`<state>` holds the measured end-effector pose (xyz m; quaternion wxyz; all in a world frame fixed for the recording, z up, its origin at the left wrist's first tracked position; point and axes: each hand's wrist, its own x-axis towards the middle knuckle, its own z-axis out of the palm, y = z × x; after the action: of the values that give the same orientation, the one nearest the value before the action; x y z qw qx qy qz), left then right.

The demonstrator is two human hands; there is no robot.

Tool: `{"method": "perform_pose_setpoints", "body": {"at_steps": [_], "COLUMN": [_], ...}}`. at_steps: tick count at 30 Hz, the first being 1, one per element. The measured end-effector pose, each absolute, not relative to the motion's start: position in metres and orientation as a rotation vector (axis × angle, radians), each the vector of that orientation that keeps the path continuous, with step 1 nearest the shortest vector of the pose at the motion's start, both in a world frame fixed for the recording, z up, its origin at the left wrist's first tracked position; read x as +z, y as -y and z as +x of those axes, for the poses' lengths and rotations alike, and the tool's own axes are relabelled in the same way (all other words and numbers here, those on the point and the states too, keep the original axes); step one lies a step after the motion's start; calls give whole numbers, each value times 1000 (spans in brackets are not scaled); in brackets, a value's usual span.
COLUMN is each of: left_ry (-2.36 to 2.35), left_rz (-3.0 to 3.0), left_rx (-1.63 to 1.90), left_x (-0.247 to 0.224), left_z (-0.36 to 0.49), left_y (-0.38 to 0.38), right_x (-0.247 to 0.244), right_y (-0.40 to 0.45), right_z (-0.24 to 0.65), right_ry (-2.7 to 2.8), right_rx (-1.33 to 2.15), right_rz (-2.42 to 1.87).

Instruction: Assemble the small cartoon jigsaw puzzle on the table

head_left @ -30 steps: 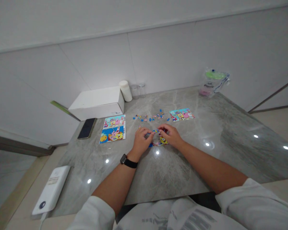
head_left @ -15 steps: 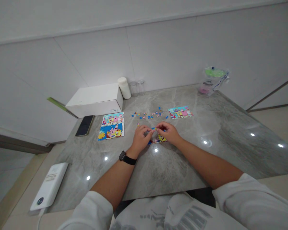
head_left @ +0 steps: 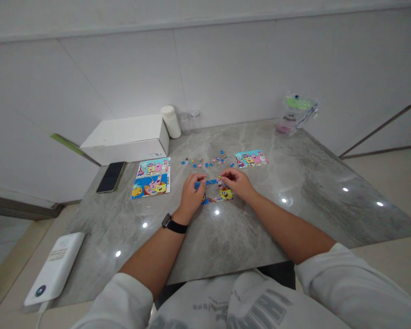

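Observation:
A partly joined puzzle (head_left: 212, 199) lies on the grey marbled table, with bare table showing in its middle. My left hand (head_left: 193, 192) is at its left side, thumb and fingers drawn near each other; what they hold, if anything, is too small to tell. At the upper right corner, my right hand (head_left: 237, 182) pinches a small puzzle piece (head_left: 220, 183). Loose puzzle pieces (head_left: 208, 165) are scattered beyond both hands. The finished-looking puzzle picture (head_left: 251, 158) lies at the back right, and a picture sheet (head_left: 151, 178) with two cartoon scenes lies to the left.
Behind the sheet stand a white box (head_left: 126, 137), a white bottle (head_left: 171, 122) and two clear glasses (head_left: 195, 122). A phone (head_left: 111, 177) and a white power bank (head_left: 55, 268) with a cable are at the left. A clear plastic bag (head_left: 296, 115) sits at the back right.
My hands have moved apart, uncovering more of the puzzle between them. The whole view has shifted slightly, so the table things appear farther left.

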<state>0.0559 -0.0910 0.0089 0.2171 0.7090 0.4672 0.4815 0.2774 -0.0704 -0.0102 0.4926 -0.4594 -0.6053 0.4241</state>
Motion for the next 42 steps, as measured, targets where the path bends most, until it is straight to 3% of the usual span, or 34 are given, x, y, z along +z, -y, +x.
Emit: {"method": "perform_pose_setpoints", "body": {"at_steps": [6,19,42], "left_ry": [-1310,-1276,-1222], "left_rz": [1976,2117,2018], "left_rx": [1294,1207,1182], "left_x": [11,10,8], "left_z": [55,59,61], "left_y": [92,97,95], "right_x": [-11,-6,10], "right_y": [66,77,93], "right_z": [285,272,266], "right_ry": [1524,1474,1736], "right_rx": [967,1180,901], "right_rz": [-1147,-1067,-1127]}}
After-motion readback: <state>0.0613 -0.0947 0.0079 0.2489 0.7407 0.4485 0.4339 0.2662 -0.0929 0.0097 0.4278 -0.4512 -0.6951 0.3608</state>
